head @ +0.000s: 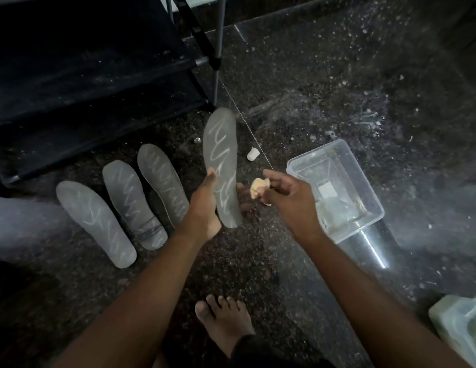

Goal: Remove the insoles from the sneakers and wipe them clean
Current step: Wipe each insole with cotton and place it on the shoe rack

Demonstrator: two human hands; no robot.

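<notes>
My left hand [205,208] grips a grey insole [220,160] by its lower half and holds it above the floor, its white zigzag-marked side facing me. Just right of the insole, my right hand [287,195] pinches a small crumpled pale-orange wipe [259,187], a little apart from the insole's edge. Three more grey insoles lie side by side on the dark speckled floor to the left: one at far left [96,221], one in the middle [133,203], one closest to my left hand [162,179]. No sneakers are in view.
A clear plastic tub [337,189] holding water stands on the floor to the right. A black shoe rack [98,83] fills the upper left. A small white object [252,154] lies beyond the insole. My bare foot [223,325] is below; a pale container [460,325] sits at the lower right.
</notes>
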